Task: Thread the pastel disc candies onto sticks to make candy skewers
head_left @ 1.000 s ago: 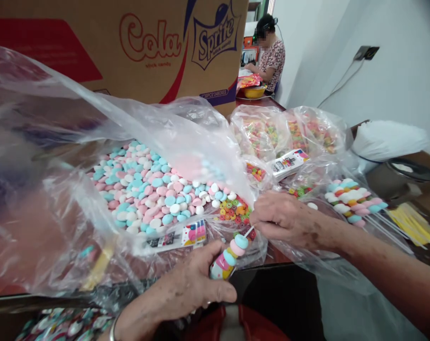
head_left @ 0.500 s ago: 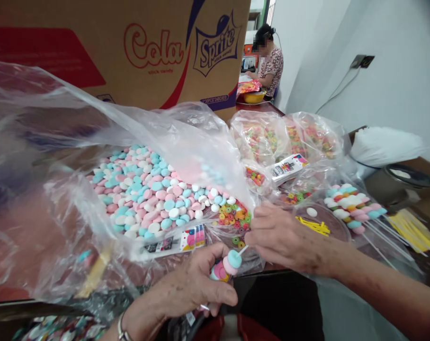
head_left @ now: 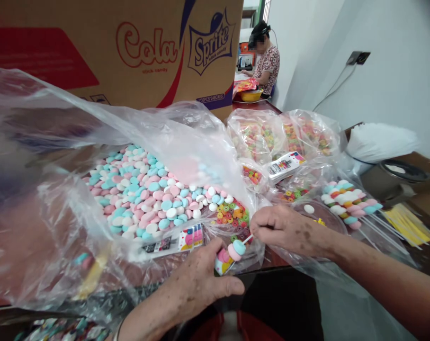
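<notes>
My left hand is closed round a candy skewer with pink and blue sweets on a white stick. My right hand is pinched at the stick's upper tip, fingers curled; what they hold, if anything, is too small to name. Just behind both hands lies an open clear plastic bag full of pink, blue and white round candies. A small pile of coloured ring candies sits right above the skewer.
A big Cola/Sprite cardboard box stands behind the bag. Bags of ring candies and a printed label card lie to the right, with finished skewers, yellow strips and a metal pot. Another person sits at the far end.
The skewer has dropped lower in my left hand, so fewer sweets show above it. My right hand has stayed at the stick's tip, shifting slightly.
</notes>
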The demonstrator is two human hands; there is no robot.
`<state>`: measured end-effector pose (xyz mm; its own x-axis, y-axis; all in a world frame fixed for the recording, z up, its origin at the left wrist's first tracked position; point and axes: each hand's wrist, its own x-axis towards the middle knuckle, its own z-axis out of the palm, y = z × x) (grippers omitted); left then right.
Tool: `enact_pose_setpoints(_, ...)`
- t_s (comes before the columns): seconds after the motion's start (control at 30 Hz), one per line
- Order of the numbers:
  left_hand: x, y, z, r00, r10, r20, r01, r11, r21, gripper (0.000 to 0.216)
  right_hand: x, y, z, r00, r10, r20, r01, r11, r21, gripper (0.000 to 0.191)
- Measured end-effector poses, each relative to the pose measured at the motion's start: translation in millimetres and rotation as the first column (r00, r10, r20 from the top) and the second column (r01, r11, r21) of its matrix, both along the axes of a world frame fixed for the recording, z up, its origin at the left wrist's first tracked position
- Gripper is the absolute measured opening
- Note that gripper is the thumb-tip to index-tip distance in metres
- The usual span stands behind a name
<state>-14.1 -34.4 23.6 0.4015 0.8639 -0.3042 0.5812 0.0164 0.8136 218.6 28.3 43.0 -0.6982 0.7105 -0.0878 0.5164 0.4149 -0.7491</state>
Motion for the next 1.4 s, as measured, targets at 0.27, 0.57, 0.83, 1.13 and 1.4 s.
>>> enact_pose_setpoints(0.27, -9, 3, -1.1, 0.969, 0.002, 0.246, 0.124, 0.859, -0.496, 0.04, 0, 4, -6.3, 0.948, 0.312, 0.059, -0.284, 0.751, 0.596, 0.025)
enact_pose_setpoints(0.57, 0, 3, -8.9, 0.981, 0.031, 0.189, 0.04, 0.932, -0.36, 0.047, -9, -12, -13.0, 0.974, 0.222, 0.044, -0.215, 0.846, 0.488, 0.023)
enact_pose_setpoints(0.83, 15, 0, -18.3, 0.974, -0.021, 0.225, 0.028, 0.999, -0.027, 0.036, -30, -23, -14.9, 0.937, 0.305, 0.172, -0.35, 0.79, 0.504, 0.019)
enact_pose_setpoints(1.13, -3, 5, 4.9, 0.884, 0.15, 0.443, 0.024, 0.931, -0.363, 0.027, -18, -2, -8.2, 0.947, 0.311, 0.083, -0.296, 0.738, 0.607, 0.022)
enact_pose_setpoints(1.4, 10, 2, -8.3, 0.66, 0.495, 0.565, -0.093, 0.8, -0.592, 0.027, -28, -1, -4.8, 0.966, 0.257, -0.036, -0.179, 0.76, 0.625, 0.026)
